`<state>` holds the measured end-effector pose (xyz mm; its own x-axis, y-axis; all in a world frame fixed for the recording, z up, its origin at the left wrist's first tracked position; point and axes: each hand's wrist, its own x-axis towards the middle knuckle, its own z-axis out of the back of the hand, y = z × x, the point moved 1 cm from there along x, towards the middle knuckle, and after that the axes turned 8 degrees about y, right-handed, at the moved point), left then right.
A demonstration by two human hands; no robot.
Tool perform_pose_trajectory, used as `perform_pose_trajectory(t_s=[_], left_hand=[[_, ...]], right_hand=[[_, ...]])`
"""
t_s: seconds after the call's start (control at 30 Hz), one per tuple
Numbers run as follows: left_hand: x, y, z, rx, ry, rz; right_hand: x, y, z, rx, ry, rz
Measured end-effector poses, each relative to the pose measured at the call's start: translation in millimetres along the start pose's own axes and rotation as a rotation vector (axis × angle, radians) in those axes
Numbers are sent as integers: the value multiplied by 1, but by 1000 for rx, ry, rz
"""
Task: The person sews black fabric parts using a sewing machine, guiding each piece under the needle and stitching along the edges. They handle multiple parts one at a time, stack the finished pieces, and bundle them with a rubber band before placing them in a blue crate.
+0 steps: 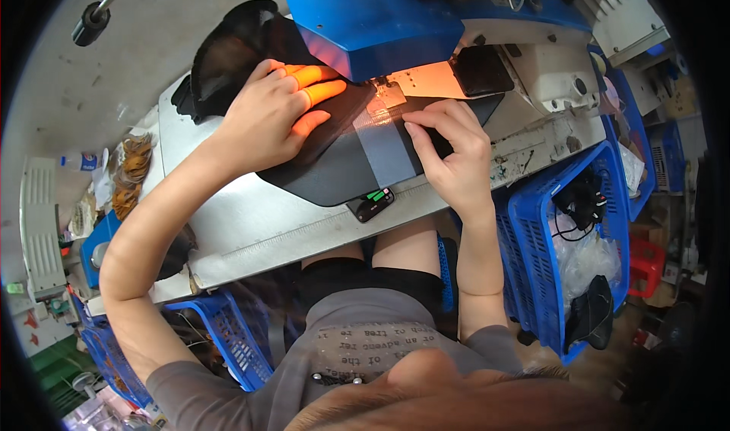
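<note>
A black fabric panel [304,184] with a smooth grey strip [386,151] across it lies on the sewing machine's bed. The strip's far end reaches the lit needle area [388,94]. My left hand [281,111] rests on the panel left of the needle, its fingers stretched out and lit orange. On the other side, my right hand [452,146] has thumb and index finger pinched together by the strip's right edge. What sits between these fingertips is too small to make out. Over the needle area hangs the machine's blue head [372,28].
Bunched black fabric [236,50] lies far left on the table [228,237]. A small black device [372,204] with a green display sits at the front edge. Blue plastic baskets [532,256] stand right, another basket [236,340] lower left. A black square pad [484,71] lies right of the needle.
</note>
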<state>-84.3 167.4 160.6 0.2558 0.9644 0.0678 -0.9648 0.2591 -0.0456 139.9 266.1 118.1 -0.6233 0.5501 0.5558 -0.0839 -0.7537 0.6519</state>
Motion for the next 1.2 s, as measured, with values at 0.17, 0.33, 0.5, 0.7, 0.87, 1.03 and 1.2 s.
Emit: perform_pose_trajectory(t_s=[0.17,0.33,0.5,0.7,0.87,1.03,1.2], left_hand=[[0,-11,4,26,33,84],[2,-24,-2,16,-35,176],[11,-52,-7,28,-60,306],[9,-59,-7,-23,-128,267],[-1,-53,-10,-88,-58,169],[10,-52,6,-60,80,143],[18,-36,12,158,244,100]], right_hand=[[-1,-1,0,-5,-13,6],[0,-2,-1,-9,-20,27],[-1,-3,-3,-15,-32,30],[-1,-3,-4,-30,-39,27],[-1,-2,-4,-41,-38,14],[0,-1,-5,-57,-44,18],[-1,-1,-5,-56,-29,6]])
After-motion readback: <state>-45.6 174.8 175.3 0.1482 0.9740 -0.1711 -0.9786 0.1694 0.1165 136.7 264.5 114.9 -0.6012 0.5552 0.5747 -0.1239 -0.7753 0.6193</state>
